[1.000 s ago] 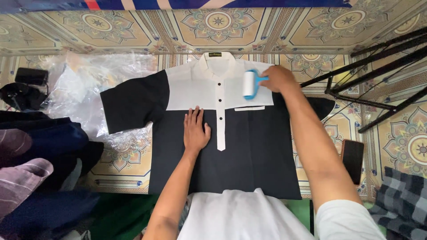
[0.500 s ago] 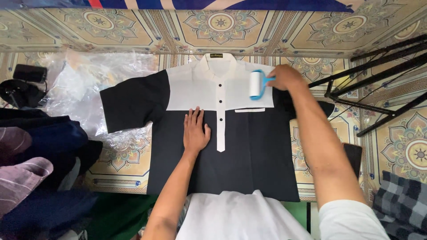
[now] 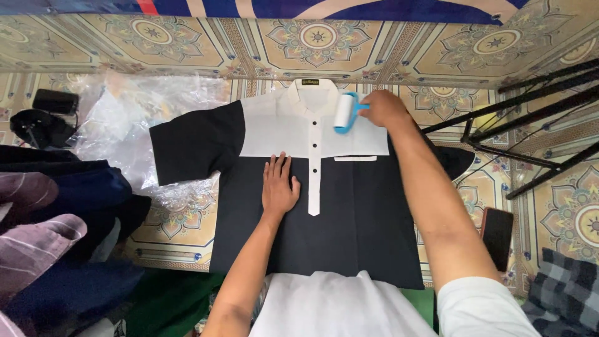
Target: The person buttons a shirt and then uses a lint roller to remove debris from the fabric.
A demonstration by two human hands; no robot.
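One shirt is pressed flat by the open left hand; its right sleeve is hidden under the arm. A lint roller is gripped by the closed right hand, its handle mostly covered.

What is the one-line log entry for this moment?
left hand: flat on black-and-white short-sleeved shirt | right hand: holds blue-handled white lint roller on white panel

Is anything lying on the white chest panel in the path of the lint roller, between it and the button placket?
Nothing visible does. The right hand holds the lint roller on the shirt's white panel, which lies bare up to the placket. The left hand rests lower, on the black part.
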